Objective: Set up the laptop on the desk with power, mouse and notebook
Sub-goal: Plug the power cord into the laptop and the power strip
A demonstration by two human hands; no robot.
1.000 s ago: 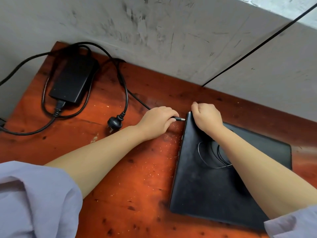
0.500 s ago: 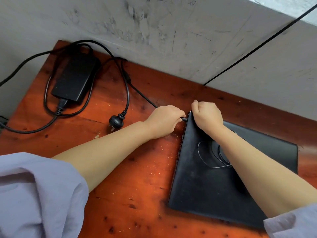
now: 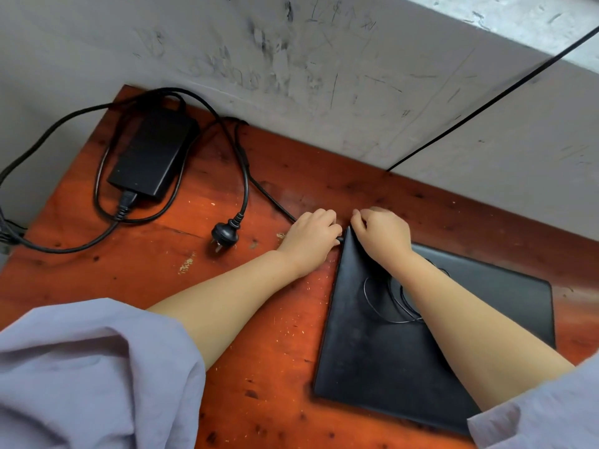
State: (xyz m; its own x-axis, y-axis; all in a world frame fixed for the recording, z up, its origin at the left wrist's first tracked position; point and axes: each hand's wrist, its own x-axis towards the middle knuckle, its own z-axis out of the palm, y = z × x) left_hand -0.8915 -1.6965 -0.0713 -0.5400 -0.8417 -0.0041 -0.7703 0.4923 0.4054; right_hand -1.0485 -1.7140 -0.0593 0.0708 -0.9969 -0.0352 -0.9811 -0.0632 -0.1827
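Observation:
A closed black laptop (image 3: 382, 358) lies on the reddish wooden desk (image 3: 265, 367), right of centre. My right hand (image 3: 382, 234) clamps its far left corner. My left hand (image 3: 312, 238) pinches the charger plug against the laptop's left edge at that corner; only a short bit of the plug shows between fingers and laptop. The thin charger cable (image 3: 269, 196) runs back from my left hand to the black power brick (image 3: 152, 157) at the desk's far left. A loose mains plug (image 3: 225, 234) lies on the desk left of my left hand. No mouse or notebook is in view.
A scuffed grey wall (image 3: 324, 76) borders the desk at the back. A thin black wire (image 3: 486, 102) runs diagonally across it. The thick mains cable (image 3: 107, 218) loops around the brick and trails off the desk's left edge.
My left hand has slid right along the desk, taking the plug tip up to the laptop's edge. The bare tip seen a second ago is now hidden. My right hand has stayed on the corner.

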